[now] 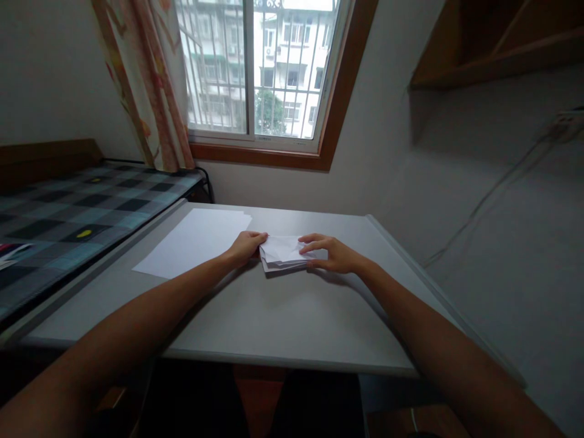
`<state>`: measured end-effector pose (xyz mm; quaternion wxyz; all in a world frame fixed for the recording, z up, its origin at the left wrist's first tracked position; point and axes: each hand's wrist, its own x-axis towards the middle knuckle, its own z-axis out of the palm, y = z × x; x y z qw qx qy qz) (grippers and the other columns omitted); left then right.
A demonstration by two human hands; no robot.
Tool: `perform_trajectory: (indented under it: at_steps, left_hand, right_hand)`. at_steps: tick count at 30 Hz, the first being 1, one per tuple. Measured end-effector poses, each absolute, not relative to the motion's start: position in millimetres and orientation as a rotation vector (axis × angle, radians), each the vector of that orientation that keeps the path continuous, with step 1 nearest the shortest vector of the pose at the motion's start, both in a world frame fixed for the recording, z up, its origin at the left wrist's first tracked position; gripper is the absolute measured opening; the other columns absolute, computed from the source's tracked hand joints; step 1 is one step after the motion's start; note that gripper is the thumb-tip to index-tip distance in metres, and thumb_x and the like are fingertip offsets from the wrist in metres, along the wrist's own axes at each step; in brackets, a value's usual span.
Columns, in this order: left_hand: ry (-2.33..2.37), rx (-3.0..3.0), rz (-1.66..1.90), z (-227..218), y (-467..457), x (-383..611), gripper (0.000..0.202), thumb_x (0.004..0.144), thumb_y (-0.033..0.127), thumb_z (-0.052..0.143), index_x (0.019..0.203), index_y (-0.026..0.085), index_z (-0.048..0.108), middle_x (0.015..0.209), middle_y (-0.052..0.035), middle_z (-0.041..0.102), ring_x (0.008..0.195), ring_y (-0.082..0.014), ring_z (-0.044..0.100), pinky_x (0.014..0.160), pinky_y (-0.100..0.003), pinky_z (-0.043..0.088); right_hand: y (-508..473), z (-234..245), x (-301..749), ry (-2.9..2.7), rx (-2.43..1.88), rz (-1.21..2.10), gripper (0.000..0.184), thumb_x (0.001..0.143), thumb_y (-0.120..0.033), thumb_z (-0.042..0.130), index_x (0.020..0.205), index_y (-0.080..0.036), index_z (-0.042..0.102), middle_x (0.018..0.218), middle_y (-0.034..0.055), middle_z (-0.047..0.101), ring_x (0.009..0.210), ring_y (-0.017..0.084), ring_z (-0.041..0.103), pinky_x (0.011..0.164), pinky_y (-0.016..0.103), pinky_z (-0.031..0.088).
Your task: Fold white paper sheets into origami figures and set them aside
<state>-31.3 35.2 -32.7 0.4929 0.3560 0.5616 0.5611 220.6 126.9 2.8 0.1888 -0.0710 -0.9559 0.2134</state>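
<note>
- Left hand [249, 247] pinches the folded paper [283, 247] at its left end.
- Right hand [334, 254], part-open, touches its right side.
- Folding seems in hand; next calls for even layers.

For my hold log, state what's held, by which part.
Folded white paper: the left grip pinches its left edge; the right grip lies over its right end, holding or just touching unclear.

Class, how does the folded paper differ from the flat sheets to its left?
The folded paper is small; the flat sheets cover more area.
The folded paper has creases and uneven layers; the flat sheets look smooth.
The folded paper is held; the flat sheets lie unheld on the table.
Both are white.
</note>
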Motion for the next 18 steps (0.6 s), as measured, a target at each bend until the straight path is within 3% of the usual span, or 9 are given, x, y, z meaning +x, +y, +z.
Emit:
perform_trajectory:
  at_steps: [8, 11, 15, 18]
  left_hand:
    - [1.385, 0.913, 1.302, -32.6, 32.3, -31.1, 0.021, 0.083, 0.028, 0.059, 0.071, 0.012, 0.063, 0.060, -0.0031, 0.061, 0.048, -0.0089, 0.053, 0.049, -0.021, 0.043]
    - [1.409, 1.016, 1.265, -28.3, 28.9, -30.1, 0.035, 0.085, 0.044, 0.055, 0.078, 0.012, 0.066, 0.065, -0.0059, 0.064, 0.051, -0.0103, 0.054, 0.048, -0.021, 0.041]
    - [1.291, 1.245, 1.330, -15.4, 24.3, -27.3, 0.064, 0.083, 0.068, 0.039, 0.090, 0.012, 0.069, 0.082, -0.0129, 0.068, 0.072, -0.0182, 0.062, 0.059, -0.026, 0.046]
    - [1.264, 1.434, 1.438, -9.5, 23.3, -23.5, 0.053, 0.078, 0.063, 0.054, 0.092, 0.013, 0.067, 0.090, -0.0119, 0.069, 0.082, -0.0192, 0.063, 0.068, -0.026, 0.047]
  right_hand:
    - [130.2, 3.7, 222.0, -2.548, -0.297, 0.839, 0.021, 0.081, -0.036, 0.062, 0.090, -0.019, 0.071, 0.111, 0.0096, 0.066, 0.098, 0.020, 0.062, 0.086, 0.036, 0.049]
    - [128.5, 4.4, 218.3, -2.413, -0.462, 0.746, 0.023, 0.083, -0.037, 0.057, 0.083, -0.017, 0.069, 0.091, 0.0079, 0.070, 0.081, 0.018, 0.063, 0.075, 0.033, 0.050]
    - [126.0, 7.1, 213.2, -2.128, -0.687, 0.549, 0.026, 0.085, -0.039, 0.052, 0.084, -0.017, 0.064, 0.079, 0.0061, 0.066, 0.073, 0.017, 0.059, 0.063, 0.028, 0.046]
    - [127.4, 7.0, 209.2, -1.991, -0.703, 0.569, 0.027, 0.085, -0.042, 0.052, 0.086, -0.017, 0.063, 0.080, 0.0060, 0.065, 0.071, 0.017, 0.058, 0.061, 0.028, 0.045]
